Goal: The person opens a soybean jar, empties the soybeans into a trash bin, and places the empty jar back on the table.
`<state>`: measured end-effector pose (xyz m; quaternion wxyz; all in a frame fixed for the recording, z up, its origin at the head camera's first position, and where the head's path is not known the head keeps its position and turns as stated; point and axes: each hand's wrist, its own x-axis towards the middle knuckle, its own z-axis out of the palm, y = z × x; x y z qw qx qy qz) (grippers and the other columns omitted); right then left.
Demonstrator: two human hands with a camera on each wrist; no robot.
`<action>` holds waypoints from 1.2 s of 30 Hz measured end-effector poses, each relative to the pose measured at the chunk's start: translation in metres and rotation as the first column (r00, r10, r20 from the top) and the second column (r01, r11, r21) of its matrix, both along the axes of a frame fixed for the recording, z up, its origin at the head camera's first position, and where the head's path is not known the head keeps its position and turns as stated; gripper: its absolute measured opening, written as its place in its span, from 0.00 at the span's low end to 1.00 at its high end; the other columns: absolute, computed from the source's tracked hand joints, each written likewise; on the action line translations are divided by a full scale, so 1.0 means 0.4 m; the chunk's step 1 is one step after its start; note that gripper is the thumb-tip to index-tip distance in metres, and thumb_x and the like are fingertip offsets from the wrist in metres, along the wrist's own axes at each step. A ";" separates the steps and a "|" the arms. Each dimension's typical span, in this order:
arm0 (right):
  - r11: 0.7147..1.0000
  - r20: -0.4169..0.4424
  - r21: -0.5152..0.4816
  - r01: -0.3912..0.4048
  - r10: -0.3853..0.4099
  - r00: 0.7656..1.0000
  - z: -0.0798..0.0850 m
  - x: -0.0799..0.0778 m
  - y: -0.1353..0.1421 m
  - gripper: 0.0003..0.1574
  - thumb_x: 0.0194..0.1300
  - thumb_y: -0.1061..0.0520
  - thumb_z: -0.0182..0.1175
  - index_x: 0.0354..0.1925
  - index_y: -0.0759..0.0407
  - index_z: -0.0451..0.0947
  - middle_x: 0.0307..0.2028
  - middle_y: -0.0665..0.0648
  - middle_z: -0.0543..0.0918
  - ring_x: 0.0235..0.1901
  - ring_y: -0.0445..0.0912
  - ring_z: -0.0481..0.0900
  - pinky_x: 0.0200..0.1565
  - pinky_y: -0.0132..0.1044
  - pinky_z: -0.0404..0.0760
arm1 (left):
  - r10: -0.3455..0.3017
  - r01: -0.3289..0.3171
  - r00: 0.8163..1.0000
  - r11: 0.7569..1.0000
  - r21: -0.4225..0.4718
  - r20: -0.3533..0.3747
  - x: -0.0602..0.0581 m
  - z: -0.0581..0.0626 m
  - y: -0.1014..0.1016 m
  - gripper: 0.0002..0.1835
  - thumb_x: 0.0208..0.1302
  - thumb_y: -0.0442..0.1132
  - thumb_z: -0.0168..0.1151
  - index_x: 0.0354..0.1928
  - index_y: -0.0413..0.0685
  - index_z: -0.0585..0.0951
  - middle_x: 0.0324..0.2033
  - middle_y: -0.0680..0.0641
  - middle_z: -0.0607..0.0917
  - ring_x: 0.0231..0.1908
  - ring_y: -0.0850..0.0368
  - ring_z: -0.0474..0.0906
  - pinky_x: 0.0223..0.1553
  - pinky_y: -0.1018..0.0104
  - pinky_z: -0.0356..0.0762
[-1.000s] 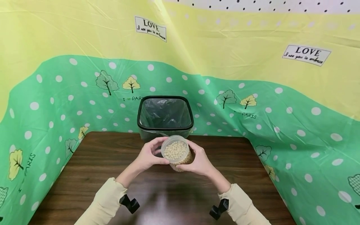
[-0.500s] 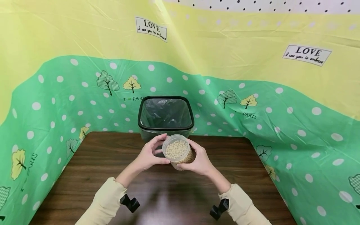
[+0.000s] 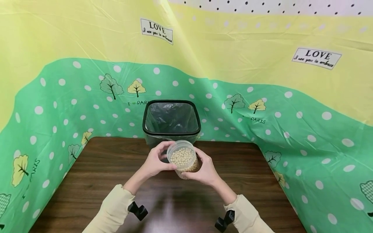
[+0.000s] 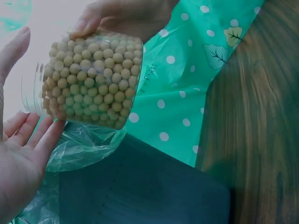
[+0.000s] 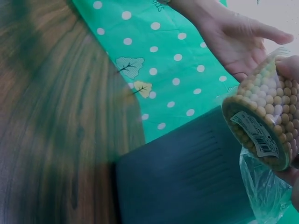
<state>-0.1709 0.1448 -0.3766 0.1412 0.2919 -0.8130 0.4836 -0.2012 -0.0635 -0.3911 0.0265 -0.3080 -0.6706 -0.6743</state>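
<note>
A clear plastic jar [image 3: 183, 158] full of small, round, soybean-like beans is tipped forward in front of a black-rimmed bin. My right hand [image 3: 206, 168] grips its side, thumb on the near side; the right wrist view shows a barcode label [image 5: 257, 133] on the base. My left hand [image 3: 154, 161] is at the jar's rim, its thumb stretched out. In the left wrist view its extended fingers [image 4: 44, 135] touch the jar just below the threaded neck [image 4: 32, 88], and its thumb stands apart from the plastic. Some left fingertips are hidden behind the jar in the head view.
The dark bin [image 3: 154, 139], lined with a clear plastic bag [image 3: 172, 118], stands at the far edge of a brown wooden table [image 3: 110, 168]. A green and yellow printed curtain [image 3: 247, 106] rises behind and at both sides.
Both hands and the jar stay almost in place, the jar shifting slightly left and down over the last half second. My forearms draw slightly inward. The bin has not moved.
</note>
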 end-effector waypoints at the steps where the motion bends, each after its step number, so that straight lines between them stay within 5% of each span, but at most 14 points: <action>1: 1.000 -0.003 -0.003 0.010 -0.010 1.000 0.006 0.006 -0.003 0.50 0.30 0.64 0.76 0.55 0.73 0.67 0.47 0.66 0.77 0.45 0.51 0.76 0.48 0.31 0.73 | 0.009 -0.009 1.000 1.000 0.011 0.003 0.000 0.001 0.001 0.38 0.37 0.24 0.73 0.56 0.33 0.68 0.52 0.34 0.74 0.51 0.59 0.71 0.47 0.66 0.75; 12: 0.999 -0.050 -0.042 0.021 -0.023 0.998 0.002 0.003 0.009 0.52 0.29 0.65 0.76 0.57 0.70 0.67 0.50 0.65 0.76 0.48 0.51 0.75 0.48 0.28 0.72 | 0.111 -0.110 0.993 0.994 0.007 -0.042 0.003 0.022 -0.040 0.38 0.37 0.23 0.72 0.57 0.34 0.69 0.53 0.36 0.73 0.52 0.63 0.70 0.48 0.65 0.74; 20: 0.998 -0.025 -0.045 0.044 -0.046 0.999 0.007 0.009 0.027 0.52 0.30 0.65 0.76 0.57 0.70 0.67 0.51 0.66 0.75 0.49 0.54 0.74 0.48 0.25 0.71 | 0.223 -0.223 0.971 0.975 0.008 -0.082 0.008 -0.005 -0.110 0.40 0.34 0.19 0.71 0.56 0.33 0.69 0.51 0.36 0.73 0.50 0.66 0.70 0.46 0.74 0.74; 28: 0.997 0.017 -0.042 0.068 -0.067 0.998 0.003 0.014 0.050 0.52 0.31 0.65 0.76 0.58 0.69 0.66 0.52 0.66 0.75 0.50 0.52 0.74 0.48 0.26 0.72 | 0.326 -0.336 0.940 0.936 -0.104 -0.100 0.061 -0.017 -0.170 0.38 0.33 0.20 0.72 0.53 0.28 0.70 0.47 0.33 0.75 0.46 0.69 0.71 0.43 0.78 0.73; 32: 0.995 0.011 -0.044 0.088 -0.087 0.996 -0.002 0.016 0.058 0.51 0.31 0.65 0.76 0.57 0.70 0.67 0.51 0.66 0.75 0.49 0.52 0.74 0.47 0.26 0.72 | 0.365 -0.379 0.925 0.908 -0.178 -0.106 0.078 -0.052 -0.189 0.37 0.33 0.24 0.73 0.53 0.29 0.71 0.45 0.35 0.76 0.46 0.69 0.70 0.44 0.81 0.69; 36: 0.993 0.003 -0.056 0.104 -0.104 0.995 -0.009 0.020 0.066 0.51 0.30 0.65 0.76 0.56 0.71 0.67 0.50 0.68 0.76 0.47 0.53 0.75 0.47 0.25 0.72 | 0.392 -0.398 0.917 0.890 -0.221 -0.072 0.075 -0.127 -0.219 0.38 0.35 0.28 0.75 0.54 0.34 0.72 0.46 0.39 0.77 0.46 0.71 0.69 0.45 0.83 0.67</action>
